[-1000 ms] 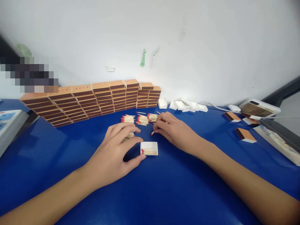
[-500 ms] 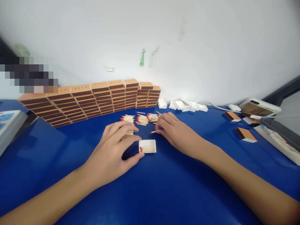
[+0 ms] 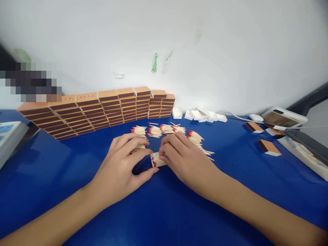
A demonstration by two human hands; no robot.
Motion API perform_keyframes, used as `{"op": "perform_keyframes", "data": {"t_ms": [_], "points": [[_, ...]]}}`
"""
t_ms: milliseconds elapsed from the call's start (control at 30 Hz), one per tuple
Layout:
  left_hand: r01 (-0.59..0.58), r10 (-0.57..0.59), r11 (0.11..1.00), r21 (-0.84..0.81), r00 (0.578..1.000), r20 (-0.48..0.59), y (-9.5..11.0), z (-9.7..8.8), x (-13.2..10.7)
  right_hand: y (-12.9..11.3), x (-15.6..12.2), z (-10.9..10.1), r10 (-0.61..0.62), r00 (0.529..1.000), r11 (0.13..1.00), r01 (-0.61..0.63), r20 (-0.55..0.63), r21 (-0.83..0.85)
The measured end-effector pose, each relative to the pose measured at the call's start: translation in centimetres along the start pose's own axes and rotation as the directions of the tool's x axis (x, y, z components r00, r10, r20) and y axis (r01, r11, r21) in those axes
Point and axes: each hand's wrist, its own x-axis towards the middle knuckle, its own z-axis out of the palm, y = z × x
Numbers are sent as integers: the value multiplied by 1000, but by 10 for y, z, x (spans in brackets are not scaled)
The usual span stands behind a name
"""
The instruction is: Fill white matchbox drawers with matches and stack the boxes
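Observation:
A small white matchbox tray (image 3: 152, 158) lies on the blue tabletop with red-headed matches (image 3: 159, 164) along its near side. My left hand (image 3: 125, 159) steadies the tray's left end between thumb and forefinger, its other fingers curved loosely above the table. Over the tray's right part, my right hand (image 3: 184, 157) pinches a match (image 3: 156, 158), whose red head points left; the fingers hide most of it. Loose match piles lie beyond my hands: one pile (image 3: 138, 131) behind my left hand, others (image 3: 155, 131) at the centre, and a larger one (image 3: 196, 137) behind my right hand.
Stacked matchboxes (image 3: 110, 109) form a wall at the back left. White empty trays (image 3: 202, 114) lie against the wall. To the right are loose matchboxes (image 3: 269, 147), a white device (image 3: 284, 118) and a cable. A pixelated patch covers the upper left.
My right hand has moved left and toward me, from the match piles to the tray, bringing the match over it. My left hand has stayed at the tray.

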Motion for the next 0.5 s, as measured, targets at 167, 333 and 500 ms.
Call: {"op": "perform_keyframes", "data": {"t_ms": [167,333,500], "points": [[1,-1,1000,-7,1000,5,1,0,-1,0,-4,2,-10,995,998,17,103,-61],[18,-17,1000,-19,999,44,2,0,0,1,-4,-4,-12,989,1000,10,147,14],[31,-30,999,-12,997,74,1,-1,-1,30,-6,-16,148,984,972,-164,103,166]]}}
